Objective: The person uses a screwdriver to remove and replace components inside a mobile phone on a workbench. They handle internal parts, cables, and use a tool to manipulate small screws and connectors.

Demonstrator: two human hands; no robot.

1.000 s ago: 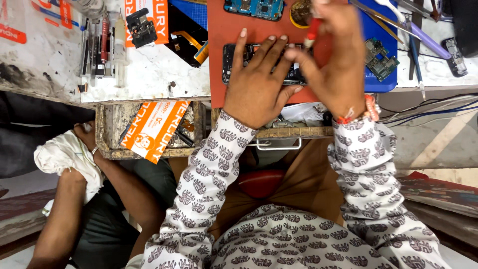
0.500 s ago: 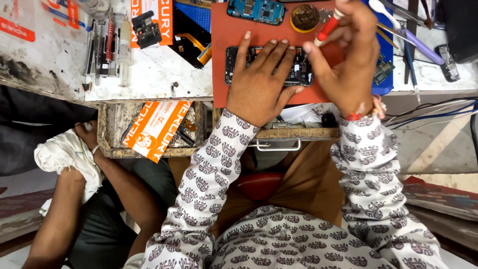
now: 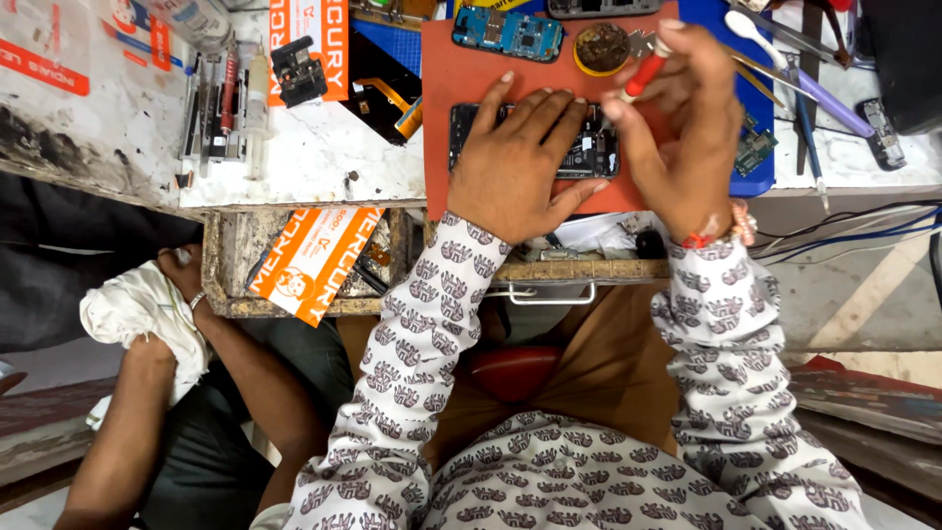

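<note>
If my right hand lets the red-handled screwdriver slip, I judge its tip could skid across the bare innards of the opened phone and scratch something, since my grip on it is only a fingertip pinch, thumb and first fingers closed round the handle. My left hand lies flat on the phone with fingers spread and nothing clasped, pressing it onto the red mat; if that pressure eases, I think the phone could slide on the mat. The phone lies lengthwise in the middle of the mat, back off, dark with small metal parts showing, mostly hidden under my fingers. A blue circuit board and a round brown dish sit just beyond it.
</note>
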